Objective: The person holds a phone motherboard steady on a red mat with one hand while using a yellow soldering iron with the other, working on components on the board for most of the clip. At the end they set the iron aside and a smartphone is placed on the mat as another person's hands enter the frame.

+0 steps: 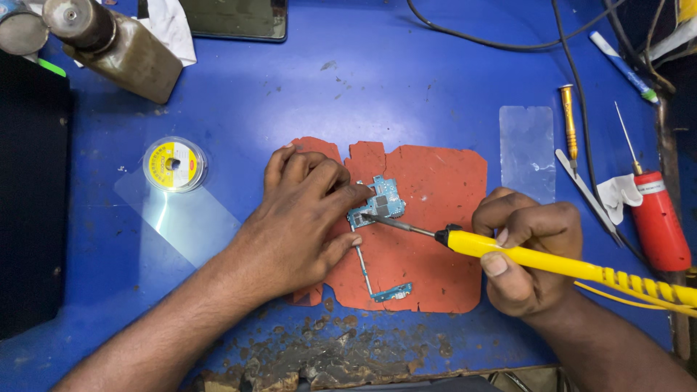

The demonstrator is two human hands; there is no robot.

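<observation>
Circuit board (382,199), lying mid-mat on the red mat (443,218), its thin strip running toward me to a small connector piece (393,293); long axis near–far. My left hand (301,218) is pressing flat, fingers together, fingertips pinning the board's left edge, so it is the nearer hand. My right hand (526,250), fisted around the yellow soldering iron (552,263), is sitting right of the board, tip (374,217) touching it. Solder spool (174,164) lying far left; red tool (657,218) far right.

At your ten o'clock sits a solder-wire spool (174,164); at two, a small screwdriver (568,122) and red bottle (659,221).
</observation>
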